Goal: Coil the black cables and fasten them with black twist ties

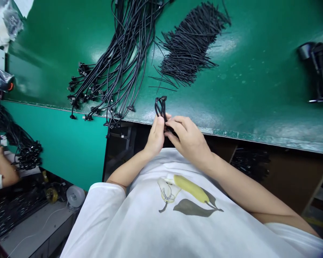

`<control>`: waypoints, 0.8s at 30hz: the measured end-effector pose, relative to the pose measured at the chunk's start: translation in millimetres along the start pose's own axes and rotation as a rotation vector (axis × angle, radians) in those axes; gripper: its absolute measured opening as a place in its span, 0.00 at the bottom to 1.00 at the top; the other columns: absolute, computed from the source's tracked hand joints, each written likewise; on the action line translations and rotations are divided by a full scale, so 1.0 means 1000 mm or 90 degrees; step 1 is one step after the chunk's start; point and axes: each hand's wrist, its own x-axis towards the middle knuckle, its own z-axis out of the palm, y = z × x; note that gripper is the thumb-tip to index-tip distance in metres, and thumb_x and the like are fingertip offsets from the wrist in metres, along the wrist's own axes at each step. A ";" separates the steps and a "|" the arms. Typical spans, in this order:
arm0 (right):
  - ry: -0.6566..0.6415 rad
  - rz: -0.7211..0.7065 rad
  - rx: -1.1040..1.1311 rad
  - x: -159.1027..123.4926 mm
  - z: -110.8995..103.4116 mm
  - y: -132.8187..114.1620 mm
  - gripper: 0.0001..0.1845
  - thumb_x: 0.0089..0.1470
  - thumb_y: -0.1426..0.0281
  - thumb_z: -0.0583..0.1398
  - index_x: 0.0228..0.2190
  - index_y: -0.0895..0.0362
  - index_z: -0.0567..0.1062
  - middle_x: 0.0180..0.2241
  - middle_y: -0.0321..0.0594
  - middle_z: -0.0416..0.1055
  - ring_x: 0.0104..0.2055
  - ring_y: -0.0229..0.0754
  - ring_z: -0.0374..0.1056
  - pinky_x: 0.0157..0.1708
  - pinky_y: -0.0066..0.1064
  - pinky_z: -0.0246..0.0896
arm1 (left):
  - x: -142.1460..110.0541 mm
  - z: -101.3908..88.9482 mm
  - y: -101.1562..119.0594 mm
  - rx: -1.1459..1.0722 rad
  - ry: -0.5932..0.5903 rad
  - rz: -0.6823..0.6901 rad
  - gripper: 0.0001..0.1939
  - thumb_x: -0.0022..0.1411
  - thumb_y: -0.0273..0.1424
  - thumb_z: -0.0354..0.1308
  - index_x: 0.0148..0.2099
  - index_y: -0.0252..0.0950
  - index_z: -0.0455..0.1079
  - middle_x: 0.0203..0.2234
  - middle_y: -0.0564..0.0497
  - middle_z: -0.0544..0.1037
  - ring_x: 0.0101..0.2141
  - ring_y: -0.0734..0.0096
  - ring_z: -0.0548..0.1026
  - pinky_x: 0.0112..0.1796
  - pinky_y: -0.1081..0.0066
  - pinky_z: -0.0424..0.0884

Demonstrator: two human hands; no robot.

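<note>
A black cable (pixel 158 106), folded into a small looped bundle with a plug at its top end, stands up from my left hand (pixel 156 134). The left fingers and thumb are closed around the bundle's lower part. From the other side, my right hand (pixel 187 138) pinches the bundle low down with thumb and fingertips; dark material shows between them, and a thin tie there cannot be made out. Past the hands, a heap of thin black ties (pixel 193 44) lies on the green tabletop (pixel 253 93). Left of it spreads a bunch of loose black cables (pixel 123 61) with plugs toward the near edge.
Several bundled cables (pixel 319 70) lie at the far right. On the left, another person's arm (pixel 1 165) is beside a pile of cables (pixel 27 147) on a lower green surface (pixel 78 143). Plastic bags (pixel 5 23) sit at the upper left. Below the table edge, a shelf holds dark items (pixel 250 163).
</note>
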 end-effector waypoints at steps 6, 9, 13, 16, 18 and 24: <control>-0.074 0.166 0.284 0.009 -0.017 -0.006 0.12 0.61 0.70 0.58 0.46 0.53 0.75 0.43 0.43 0.72 0.41 0.42 0.72 0.41 0.37 0.74 | -0.005 -0.007 0.003 0.116 0.003 0.050 0.33 0.65 0.61 0.38 0.49 0.39 0.65 0.44 0.47 0.73 0.45 0.67 0.73 0.50 0.65 0.69; -0.112 0.266 0.444 0.009 -0.022 -0.013 0.10 0.59 0.68 0.60 0.43 0.53 0.76 0.41 0.39 0.69 0.29 0.35 0.70 0.32 0.32 0.74 | -0.010 -0.010 0.012 0.104 -0.061 0.016 0.33 0.63 0.62 0.41 0.51 0.40 0.64 0.45 0.46 0.73 0.48 0.63 0.73 0.49 0.64 0.70; -0.074 0.267 0.391 0.006 -0.025 -0.015 0.06 0.58 0.66 0.61 0.36 0.54 0.75 0.38 0.39 0.69 0.31 0.37 0.70 0.31 0.33 0.72 | -0.011 -0.015 0.018 0.163 -0.134 0.014 0.24 0.69 0.53 0.44 0.52 0.39 0.61 0.47 0.45 0.71 0.51 0.62 0.71 0.53 0.61 0.67; -0.050 0.249 0.264 0.008 -0.027 -0.007 0.11 0.56 0.61 0.64 0.35 0.54 0.72 0.35 0.39 0.71 0.36 0.41 0.70 0.37 0.35 0.69 | -0.007 -0.015 0.017 0.270 -0.125 0.069 0.19 0.71 0.47 0.41 0.51 0.39 0.60 0.47 0.44 0.70 0.50 0.62 0.70 0.54 0.60 0.65; -0.020 0.287 0.261 0.011 -0.026 -0.001 0.22 0.51 0.55 0.67 0.40 0.54 0.69 0.36 0.39 0.71 0.34 0.40 0.69 0.36 0.34 0.68 | -0.006 -0.014 0.016 0.326 -0.131 0.109 0.19 0.71 0.46 0.42 0.52 0.38 0.59 0.47 0.43 0.70 0.50 0.61 0.70 0.54 0.60 0.64; 0.142 0.362 0.485 0.021 -0.012 0.004 0.39 0.39 0.44 0.70 0.42 0.49 0.59 0.36 0.36 0.65 0.32 0.39 0.67 0.31 0.30 0.66 | -0.008 -0.009 0.019 0.365 -0.191 0.137 0.18 0.69 0.45 0.47 0.52 0.37 0.59 0.46 0.42 0.70 0.49 0.59 0.71 0.52 0.59 0.66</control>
